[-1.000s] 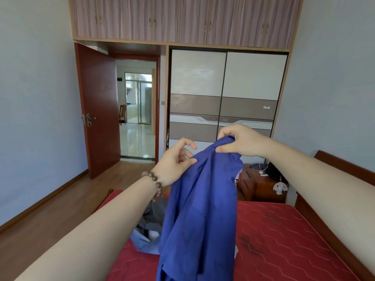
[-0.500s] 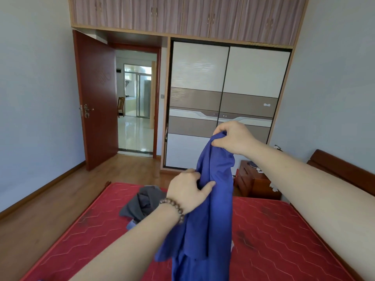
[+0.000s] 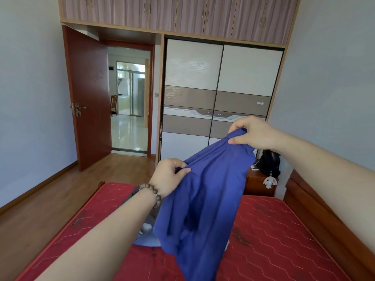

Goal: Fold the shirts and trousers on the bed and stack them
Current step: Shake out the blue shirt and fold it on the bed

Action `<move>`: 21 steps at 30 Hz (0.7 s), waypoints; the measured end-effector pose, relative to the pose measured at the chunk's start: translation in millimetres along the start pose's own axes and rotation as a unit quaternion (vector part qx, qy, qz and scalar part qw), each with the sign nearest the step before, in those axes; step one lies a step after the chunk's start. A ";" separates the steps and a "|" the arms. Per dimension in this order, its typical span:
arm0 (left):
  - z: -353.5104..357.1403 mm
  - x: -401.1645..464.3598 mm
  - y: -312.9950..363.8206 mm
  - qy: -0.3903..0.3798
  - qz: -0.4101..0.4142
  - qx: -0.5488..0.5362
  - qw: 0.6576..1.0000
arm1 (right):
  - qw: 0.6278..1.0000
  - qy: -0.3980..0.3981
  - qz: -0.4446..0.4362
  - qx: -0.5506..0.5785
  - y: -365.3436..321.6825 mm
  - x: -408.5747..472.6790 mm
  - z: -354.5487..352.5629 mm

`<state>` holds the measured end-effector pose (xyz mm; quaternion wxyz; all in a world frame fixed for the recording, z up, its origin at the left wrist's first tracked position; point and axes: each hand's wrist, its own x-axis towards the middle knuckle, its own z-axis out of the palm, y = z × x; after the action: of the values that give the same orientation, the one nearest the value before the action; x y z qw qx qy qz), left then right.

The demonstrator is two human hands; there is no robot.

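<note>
Both hands pinch the blue shirt (image 3: 205, 199) and hold it up over the red bed (image 3: 274, 236). The right hand (image 3: 251, 132) is high, arm out straight. The left hand (image 3: 169, 177) is lower, with a bead bracelet (image 3: 152, 192) on the wrist. The shirt is soft and hangs in folds. The bed cover has zigzag lines.

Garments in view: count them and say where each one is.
3 visible: the blue garment held up by the left hand and right hand; a grey garment and a pale one on the bed. More may be hidden.
</note>
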<state>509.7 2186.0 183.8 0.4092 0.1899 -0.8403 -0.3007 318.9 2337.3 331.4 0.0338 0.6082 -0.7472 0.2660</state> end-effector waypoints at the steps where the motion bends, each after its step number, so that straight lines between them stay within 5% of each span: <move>1: -3.9 2.7 0.3 -0.011 0.006 0.013 1.000 | 1.000 -0.012 -0.005 -0.009 1.0 -1.3 -2.1; 7: -15.5 10.1 1.5 -0.012 0.070 0.054 0.996 | 0.996 -0.040 -0.025 -0.073 1.4 -5.6 -8.3; 14: -17.6 5.1 -2.0 -0.160 0.041 0.040 0.985 | 0.996 -0.019 -0.049 -0.076 -9.8 -4.3 -16.0; 16: -21.1 5.5 0.7 -0.121 0.043 0.028 0.991 | 0.994 -0.023 -0.055 -0.093 -12.4 -2.5 -22.2; 19: -21.1 -1.7 -4.7 0.063 0.088 -0.013 0.994 | 0.987 0.096 -0.104 -0.070 -16.9 -5.8 -21.0; 21: -10.9 -16.5 -14.4 0.026 0.076 -0.003 0.997 | 0.984 0.115 -0.124 -0.063 -16.9 -12.1 -2.4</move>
<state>529.3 2180.7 170.0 0.4534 0.1316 -0.8404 -0.2662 337.0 2347.1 334.9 0.1906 0.6582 -0.6720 0.2809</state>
